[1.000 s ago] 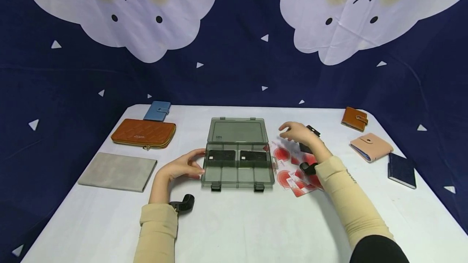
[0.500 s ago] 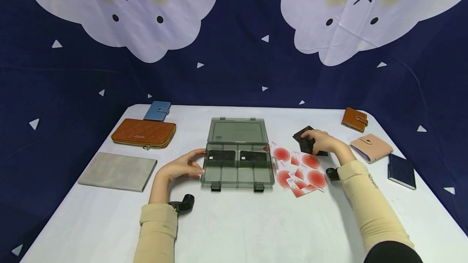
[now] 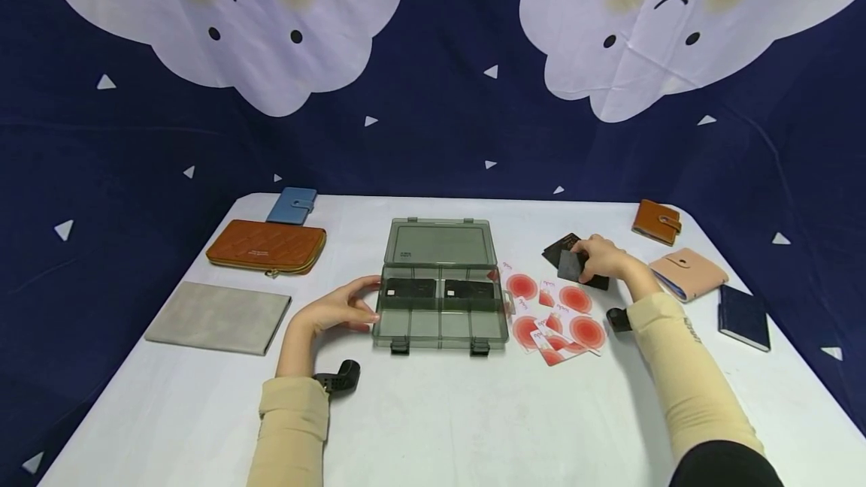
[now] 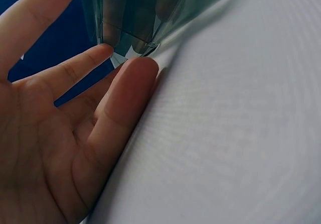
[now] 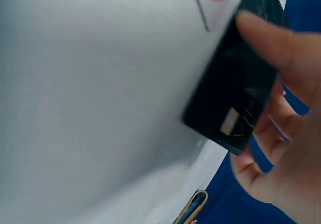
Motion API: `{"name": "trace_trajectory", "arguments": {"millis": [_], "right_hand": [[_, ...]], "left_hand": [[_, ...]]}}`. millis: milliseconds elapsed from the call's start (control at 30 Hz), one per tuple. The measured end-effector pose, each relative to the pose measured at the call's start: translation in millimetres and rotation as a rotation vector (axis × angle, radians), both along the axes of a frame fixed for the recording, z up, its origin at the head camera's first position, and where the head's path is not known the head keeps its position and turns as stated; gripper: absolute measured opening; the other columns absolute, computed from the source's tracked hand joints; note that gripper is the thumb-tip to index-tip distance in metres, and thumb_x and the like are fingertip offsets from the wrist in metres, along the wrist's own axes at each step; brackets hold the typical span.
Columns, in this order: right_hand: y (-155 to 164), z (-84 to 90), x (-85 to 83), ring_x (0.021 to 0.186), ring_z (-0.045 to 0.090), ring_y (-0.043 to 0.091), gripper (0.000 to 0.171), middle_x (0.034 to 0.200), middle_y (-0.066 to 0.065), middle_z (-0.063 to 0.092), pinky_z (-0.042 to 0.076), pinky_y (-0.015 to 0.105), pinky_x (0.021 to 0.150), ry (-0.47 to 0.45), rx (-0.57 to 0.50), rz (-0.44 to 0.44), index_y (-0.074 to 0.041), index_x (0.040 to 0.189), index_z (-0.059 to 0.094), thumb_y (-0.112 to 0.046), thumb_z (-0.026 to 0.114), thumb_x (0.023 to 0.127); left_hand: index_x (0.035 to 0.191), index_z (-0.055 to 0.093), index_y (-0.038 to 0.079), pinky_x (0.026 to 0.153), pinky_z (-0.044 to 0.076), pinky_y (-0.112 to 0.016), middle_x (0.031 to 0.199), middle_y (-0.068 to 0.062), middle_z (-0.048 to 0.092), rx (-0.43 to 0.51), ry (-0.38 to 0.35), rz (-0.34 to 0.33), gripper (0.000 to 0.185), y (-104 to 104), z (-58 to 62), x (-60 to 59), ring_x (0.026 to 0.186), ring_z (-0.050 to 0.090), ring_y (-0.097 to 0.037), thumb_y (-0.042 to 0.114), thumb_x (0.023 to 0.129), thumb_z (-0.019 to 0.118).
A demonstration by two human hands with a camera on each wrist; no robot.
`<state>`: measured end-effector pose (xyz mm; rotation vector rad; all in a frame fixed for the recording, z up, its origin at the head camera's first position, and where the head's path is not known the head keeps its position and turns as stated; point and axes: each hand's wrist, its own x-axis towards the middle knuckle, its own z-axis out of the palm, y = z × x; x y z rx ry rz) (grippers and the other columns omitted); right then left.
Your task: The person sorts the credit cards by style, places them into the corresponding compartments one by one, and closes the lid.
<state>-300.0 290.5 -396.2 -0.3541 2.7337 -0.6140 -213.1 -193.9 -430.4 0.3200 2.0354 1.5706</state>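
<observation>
A smoky translucent green divided box lies with its lid folded back, a black card in one compartment and another black card beside it. My left hand rests at the box's left wall; its thumb and fingers are fairly straight against the side. At the right, my right hand pinches a black card with a gold chip, thumb on its face. That card looks grey from above and is tilted over other black cards.
Several red-and-white cards are spread right of the box. On the left lie a blue wallet, brown zip wallet and grey pouch. A brown wallet, pink wallet and dark notebook lie far right.
My right hand has moved right and down from above the cards to the black ones, and has lifted the edge of one between thumb and fingers. My left hand and the box stay put.
</observation>
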Motion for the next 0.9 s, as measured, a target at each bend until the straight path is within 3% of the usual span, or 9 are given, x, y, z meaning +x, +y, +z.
{"name": "trace_trajectory", "arguments": {"millis": [233, 367, 467, 600, 800, 900], "right_hand": [[-3, -3.4, 0.4, 0.095, 0.050, 0.043, 0.038, 0.106, 0.032, 0.055, 0.038, 0.055, 0.085, 0.216, -0.066, -0.021, 0.011, 0.107, 0.054, 0.003, 0.065, 0.072], [-12, 2.8, 3.6, 0.090, 0.054, 0.041, 0.032, 0.101, 0.031, 0.057, 0.042, 0.050, 0.079, 0.272, -0.135, -0.095, 0.008, 0.110, 0.052, 0.002, 0.060, 0.079], [-24, 11.0, 6.5, 0.087, 0.055, 0.037, 0.041, 0.104, 0.032, 0.056, 0.045, 0.042, 0.072, 0.265, -0.200, -0.156, 0.005, 0.120, 0.047, 0.001, 0.059, 0.081], [-43, 20.4, 11.3, 0.094, 0.053, 0.037, 0.053, 0.112, 0.032, 0.052, 0.045, 0.041, 0.074, 0.246, -0.305, -0.205, 0.001, 0.130, 0.042, 0.002, 0.060, 0.080], [-69, 31.3, 20.2, 0.090, 0.050, 0.030, 0.061, 0.108, 0.027, 0.051, 0.044, 0.032, 0.070, 0.218, -0.468, -0.179, -0.001, 0.132, 0.043, 0.009, 0.061, 0.074], [-80, 34.4, 24.6, 0.086, 0.051, 0.027, 0.052, 0.107, 0.026, 0.051, 0.047, 0.026, 0.067, 0.178, -0.578, -0.153, 0.001, 0.127, 0.048, 0.009, 0.060, 0.076]], "left_hand": [[0.146, 0.018, 0.002, 0.072, 0.050, -0.030, 0.139, -0.025, 0.035, -0.002, 0.000, 0.001, 0.085, 0, 0.1, 0.2, 0.079, 0.061, -0.013, 0.007, 0.079, 0.070], [0.146, 0.018, 0.002, 0.073, 0.050, -0.030, 0.141, -0.024, 0.032, 0.004, -0.002, 0.000, 0.085, 0, -0.1, 0.4, 0.079, 0.061, -0.013, 0.006, 0.079, 0.070], [0.146, 0.018, 0.002, 0.074, 0.051, -0.031, 0.142, -0.024, 0.031, 0.010, -0.004, 0.001, 0.084, 0, -0.2, 0.7, 0.080, 0.061, -0.013, 0.005, 0.079, 0.070], [0.146, 0.018, 0.001, 0.076, 0.051, -0.033, 0.141, -0.024, 0.032, 0.010, -0.002, 0.002, 0.085, 0, -0.2, 1.2, 0.081, 0.061, -0.013, 0.005, 0.079, 0.070], [0.146, 0.018, 0.001, 0.076, 0.051, -0.033, 0.138, -0.025, 0.036, 0.012, -0.001, -0.001, 0.085, 0, -0.7, 0.8, 0.081, 0.061, -0.013, 0.006, 0.079, 0.070], [0.146, 0.018, 0.001, 0.077, 0.051, -0.033, 0.139, -0.025, 0.034, 0.016, -0.002, 0.001, 0.085, 0, -0.7, 0.6, 0.081, 0.060, -0.013, 0.006, 0.079, 0.070]]}}
